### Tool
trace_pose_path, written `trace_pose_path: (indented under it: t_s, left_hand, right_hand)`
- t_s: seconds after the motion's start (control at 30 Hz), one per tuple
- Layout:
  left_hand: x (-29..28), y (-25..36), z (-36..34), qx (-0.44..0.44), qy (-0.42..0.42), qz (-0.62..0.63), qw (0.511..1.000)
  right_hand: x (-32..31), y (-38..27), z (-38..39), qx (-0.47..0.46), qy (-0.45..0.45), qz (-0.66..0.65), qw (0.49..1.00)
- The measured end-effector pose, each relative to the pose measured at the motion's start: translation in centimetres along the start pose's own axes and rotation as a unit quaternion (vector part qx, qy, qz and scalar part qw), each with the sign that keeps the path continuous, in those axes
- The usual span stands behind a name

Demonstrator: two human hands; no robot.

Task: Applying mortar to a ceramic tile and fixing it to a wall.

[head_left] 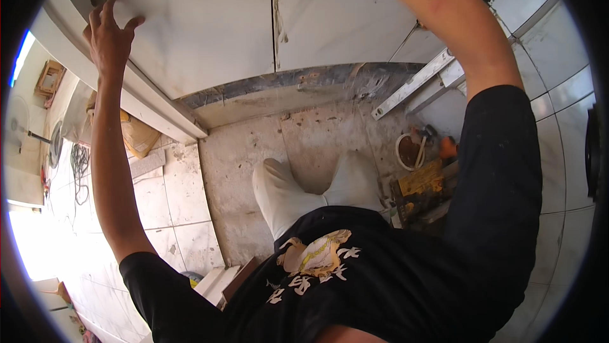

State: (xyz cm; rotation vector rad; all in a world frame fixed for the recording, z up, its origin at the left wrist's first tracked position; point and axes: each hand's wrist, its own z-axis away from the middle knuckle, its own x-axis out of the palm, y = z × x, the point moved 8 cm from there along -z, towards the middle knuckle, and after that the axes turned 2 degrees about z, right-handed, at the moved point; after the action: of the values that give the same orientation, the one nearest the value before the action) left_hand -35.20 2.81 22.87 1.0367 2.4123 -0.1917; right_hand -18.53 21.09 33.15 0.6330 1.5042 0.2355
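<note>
My left hand (109, 38) is raised at the upper left, beside the left edge of a large pale tile panel (203, 26) and a white frame (149, 92). Its thumb stands apart from the fingers, and nothing shows in its grasp. Whether the fingertips press on the panel's edge is hard to make out. My right forearm reaches across the upper right and leaves the picture at the top, so that hand is hidden. A second pale panel (342, 13) meets the first at a dark vertical joint with greyish smears.
Below the panels runs a dark strip (304, 78) above a dusty floor (244, 146). A long metal level or straightedge (412, 83) leans at the right. Near my knees stand a round bucket (406, 151) and a stained yellow block (422, 180). Cables (80, 168) lie at far left.
</note>
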Motion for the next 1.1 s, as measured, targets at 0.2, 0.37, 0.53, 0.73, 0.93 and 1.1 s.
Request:
trace_pose_path:
  t_s: [0.2,0.37,0.53,0.73,0.93,1.1]
  left_hand:
    - [-0.8,0.7,-0.4,0.018,0.003,0.044,0.999]
    - [-1.0,1.5,-0.8,0.002,-0.016,0.04,0.999]
    - [-1.6,0.6,0.2,-0.001,-0.006,0.046,0.999]
    - [0.3,5.1,1.8,0.019,-0.015,0.068,0.997]
    - [9.7,0.7,6.1,-0.005,0.056,-0.016,0.998]
    - [11.9,-0.4,10.3,-0.281,0.081,0.101,0.951]
  right_hand:
    - [1.2,1.1,-0.1,-0.059,0.15,0.026,0.987]
    - [3.0,1.9,-0.7,-0.075,0.255,0.018,0.964]
    - [3.7,2.9,5.5,-0.074,0.301,-0.149,0.939]
    - [22.1,6.2,22.9,0.061,0.228,-0.312,0.92]
    - [52.0,5.2,41.6,0.275,0.011,-0.506,0.817]
    - [70.7,-8.2,62.3,0.386,-0.237,-0.451,0.769]
